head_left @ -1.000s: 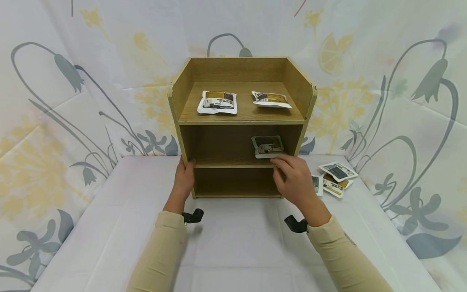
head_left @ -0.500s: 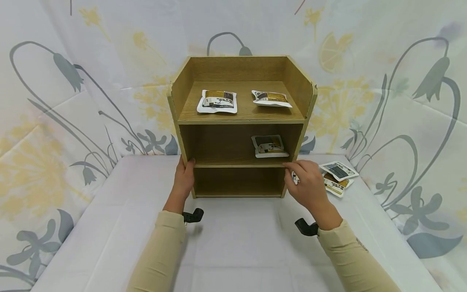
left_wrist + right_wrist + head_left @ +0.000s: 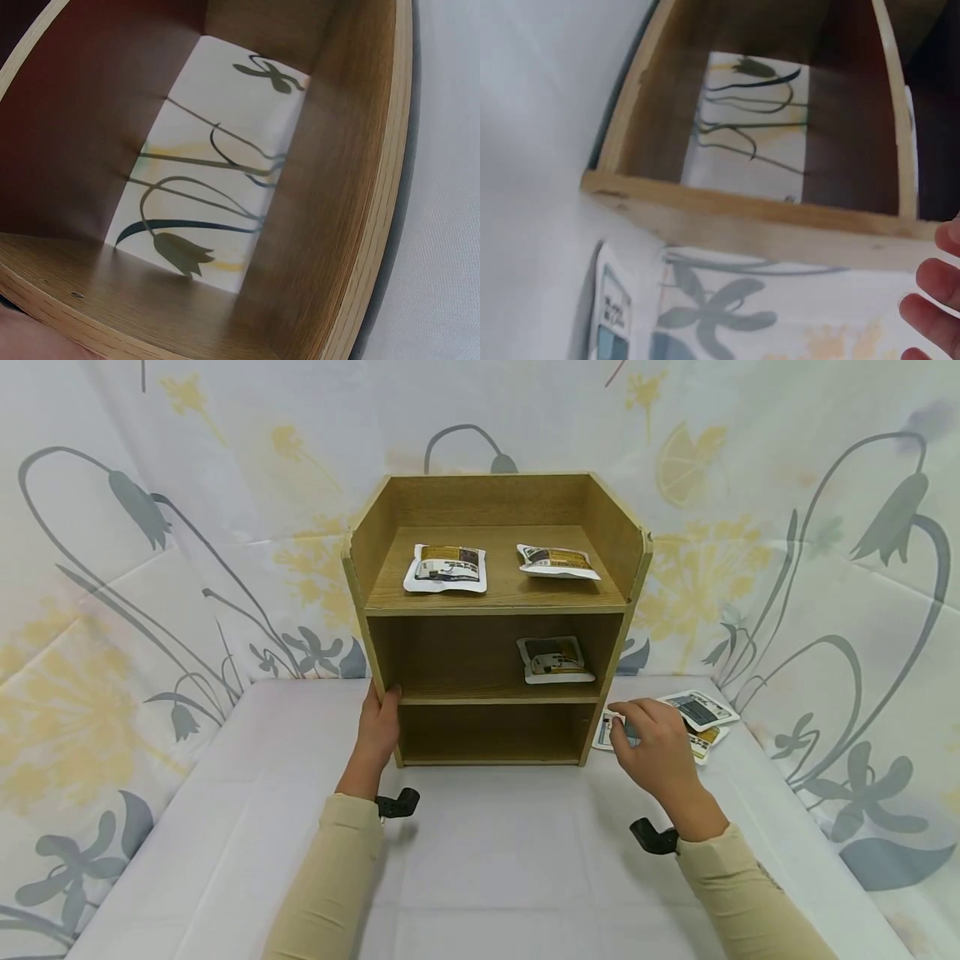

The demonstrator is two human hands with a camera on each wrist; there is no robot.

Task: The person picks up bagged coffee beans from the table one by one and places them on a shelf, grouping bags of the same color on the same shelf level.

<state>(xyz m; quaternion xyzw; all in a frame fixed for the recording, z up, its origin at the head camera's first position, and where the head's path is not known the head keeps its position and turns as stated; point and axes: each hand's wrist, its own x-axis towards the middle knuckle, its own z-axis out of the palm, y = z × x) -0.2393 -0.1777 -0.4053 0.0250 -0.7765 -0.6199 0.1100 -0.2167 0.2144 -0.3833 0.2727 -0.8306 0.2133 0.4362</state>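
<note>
A small wooden shelf unit (image 3: 495,609) with three levels stands on the white table. My left hand (image 3: 378,727) grips its left side panel, the thumb at the front edge of the middle board. To the right of the unit, my right hand (image 3: 660,752) hovers with loosely bent fingers (image 3: 937,315) and nothing in them. Partly behind that hand lies a white packet (image 3: 604,732) beside the unit. Two puffy packets, one left (image 3: 447,568) and one right (image 3: 558,562), lie on the top level. Another packet (image 3: 556,660) rests on the middle level, right side.
Right of my right hand, a packet with a dark label (image 3: 699,708) overlaps a yellow-and-white packet (image 3: 705,741) on the table (image 3: 487,860). A flower-printed cloth (image 3: 750,477) hangs behind and on both sides. The bottom level (image 3: 487,735) holds no packet.
My right hand has moved right, from the front of the middle board to beside the unit, away from the middle-level packet. The left hand has stayed on the side panel.
</note>
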